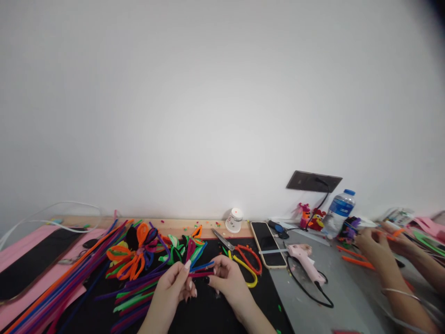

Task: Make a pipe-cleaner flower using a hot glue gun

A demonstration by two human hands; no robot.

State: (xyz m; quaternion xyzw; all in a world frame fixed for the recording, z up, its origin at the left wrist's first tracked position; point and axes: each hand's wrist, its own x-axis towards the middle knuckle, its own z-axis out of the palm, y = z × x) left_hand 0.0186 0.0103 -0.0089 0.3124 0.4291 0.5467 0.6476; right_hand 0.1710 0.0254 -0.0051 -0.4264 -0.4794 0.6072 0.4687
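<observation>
Both my hands are raised over the black mat (205,315), close together. My left hand (175,284) is closed in a pinch on pipe cleaners (200,274), one blue and one dark magenta. The fingers of my right hand (227,280) close on the other end of these short pieces. Just behind the hands lie looped bundles of green, blue and orange pipe cleaners (177,250). To their left is an orange flower-like bunch of loops (141,253). Scissors (239,253) with red and yellow handles lie behind my right hand.
Long pipe cleaners (69,273) stretch across the left side. A white cup (234,220), a phone (268,243), a pink glue gun (306,264) with its cord and a water bottle (339,213) stand or lie to the right. A co-worker's hands (377,243) hold orange pieces at far right.
</observation>
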